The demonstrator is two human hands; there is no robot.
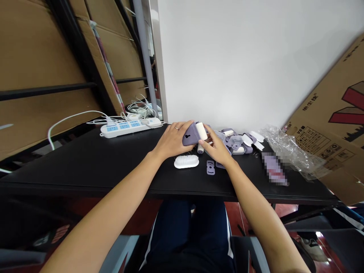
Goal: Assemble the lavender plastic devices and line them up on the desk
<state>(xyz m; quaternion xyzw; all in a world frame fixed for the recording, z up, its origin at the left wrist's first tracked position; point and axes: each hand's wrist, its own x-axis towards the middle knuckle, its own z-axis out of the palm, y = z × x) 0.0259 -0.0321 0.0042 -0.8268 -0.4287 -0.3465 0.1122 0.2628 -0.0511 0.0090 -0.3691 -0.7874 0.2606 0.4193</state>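
My left hand [172, 139] is wrapped around a purple plastic casing [189, 136] with a dark keyhole-like slot, held a little above the black table. At the casing's right end sits a white ribbed block [201, 131]. The thumb and fingers of my right hand [218, 148] close on that block. Just below my hands, a white oval brush [186, 162] lies bristles up. A flat purple plate with slots [211, 167] rests near my right wrist. Under the casing, a small white-ended cylinder [200, 148] shows in part.
Behind my right hand spreads a pile of purple and white plastic parts [237, 142]. Crumpled clear film [292, 151] and a leaning cardboard box [327, 125] stand to the right. A white power strip [131, 127] with cables lies at the back left, before a white wall [227, 64].
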